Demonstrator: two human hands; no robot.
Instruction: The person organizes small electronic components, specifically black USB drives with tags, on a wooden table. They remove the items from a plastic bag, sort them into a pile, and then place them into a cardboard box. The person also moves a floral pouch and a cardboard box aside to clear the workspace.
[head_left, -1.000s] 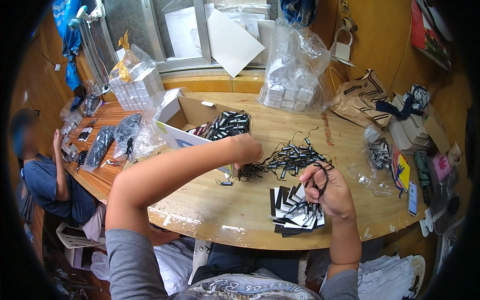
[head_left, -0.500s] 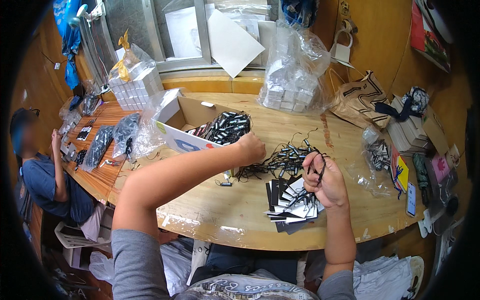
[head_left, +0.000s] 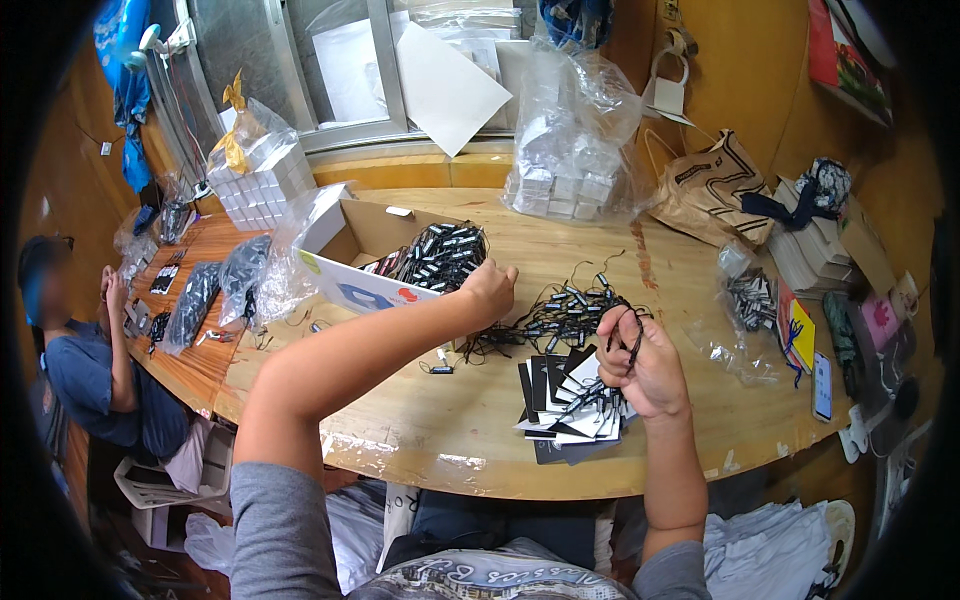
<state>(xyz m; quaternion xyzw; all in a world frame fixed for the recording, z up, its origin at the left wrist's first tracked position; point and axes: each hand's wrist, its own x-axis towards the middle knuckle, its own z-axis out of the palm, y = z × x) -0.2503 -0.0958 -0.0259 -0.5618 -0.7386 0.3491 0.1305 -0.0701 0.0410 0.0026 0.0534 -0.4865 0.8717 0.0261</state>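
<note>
My right hand is closed on black cord loops, raised over a fanned stack of black and white cards. Small dark pieces on cords hang below that hand, on top of the cards. My left hand is beside the near right corner of an open cardboard box, its fingers curled; whether anything is in them is hidden. Inside the box lies a heap of small black pieces with pale bands. Between my hands spreads a tangled pile of similar corded pieces.
Plastic-bagged white boxes stand at the back, with another bagged stack at the far left. To the right are a paper bag, a small bag of parts and a phone. A person sits at the left.
The whole view has shifted slightly. My left hand's fingers have loosened from a tighter fist, near the box corner. My right hand keeps its hold on the cord loops.
</note>
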